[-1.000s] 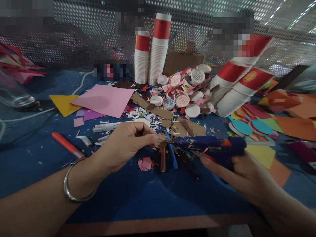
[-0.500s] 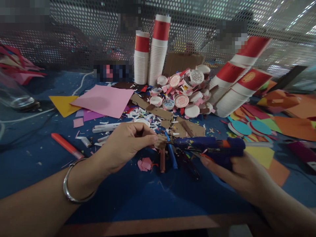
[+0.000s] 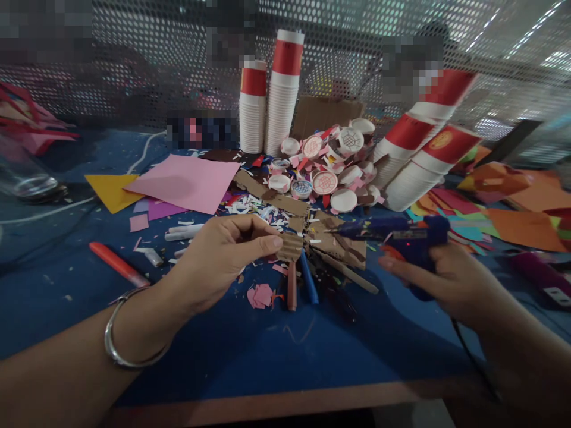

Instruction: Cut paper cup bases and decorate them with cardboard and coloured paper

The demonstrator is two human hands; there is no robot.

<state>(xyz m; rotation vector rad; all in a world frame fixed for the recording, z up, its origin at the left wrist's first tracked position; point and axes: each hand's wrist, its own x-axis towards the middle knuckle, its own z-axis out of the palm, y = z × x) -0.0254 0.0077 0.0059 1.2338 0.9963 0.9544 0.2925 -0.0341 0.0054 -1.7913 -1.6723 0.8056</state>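
Between thumb and fingers, my left hand (image 3: 232,255) pinches a small piece of corrugated cardboard (image 3: 289,246). My right hand (image 3: 428,276) grips a blue hot glue gun (image 3: 397,230) with an orange trigger; its nozzle points left, apart from the cardboard piece. A cord hangs from the gun's handle. Below the held cardboard lie a brown marker (image 3: 292,286), a blue marker (image 3: 309,279) and a dark tool (image 3: 341,303) that I cannot make out. A crumpled pink paper (image 3: 260,295) rests beside them.
Tall stacks of paper cups (image 3: 284,95) stand at the back, with leaning cup stacks (image 3: 413,160) to the right. A pile of cut cup bottoms (image 3: 325,182) lies between them. Pink paper (image 3: 182,181), a red marker (image 3: 116,263) and a glass jar (image 3: 27,178) are on the left.
The glue gun has moved up and right, its nozzle drawing away from the cardboard piece. My left hand still holds the cardboard, nearly in place. The view has shifted slightly.
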